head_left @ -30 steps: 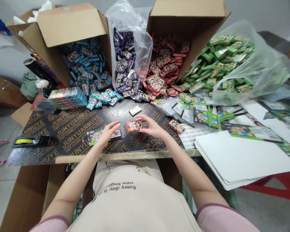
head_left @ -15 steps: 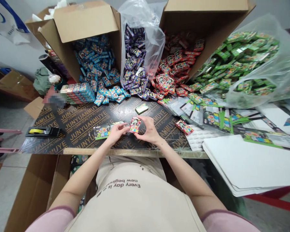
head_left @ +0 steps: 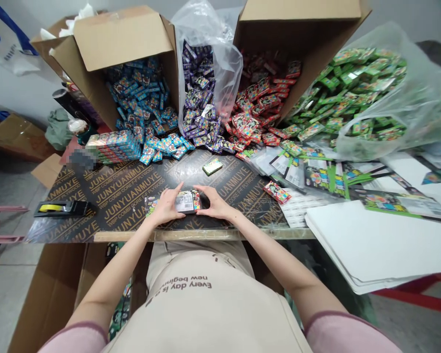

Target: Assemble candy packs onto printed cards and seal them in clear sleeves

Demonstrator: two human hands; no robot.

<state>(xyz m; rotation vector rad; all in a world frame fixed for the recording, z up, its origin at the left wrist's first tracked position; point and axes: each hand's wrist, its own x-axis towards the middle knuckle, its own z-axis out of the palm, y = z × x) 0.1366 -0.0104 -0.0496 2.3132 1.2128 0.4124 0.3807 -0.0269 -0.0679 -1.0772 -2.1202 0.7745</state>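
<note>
head view: left hand (head_left: 166, 208) and right hand (head_left: 216, 203) grip a printed packet (head_left: 185, 202) at the dark table (head_left: 238, 211).

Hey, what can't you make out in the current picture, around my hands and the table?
Head view:
Printed package: partly covered by the left hand; its finest print is too small to read.
Blue packets: rear of the pile hidden by the carton flap.
White boards: cut off by the right edge.
Dark thing beside the stacked boxes: pixelated.

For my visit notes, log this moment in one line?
left hand: holds printed packet; right hand: holds its right end; green box: beyond hands; tape dispenser: far left
</note>
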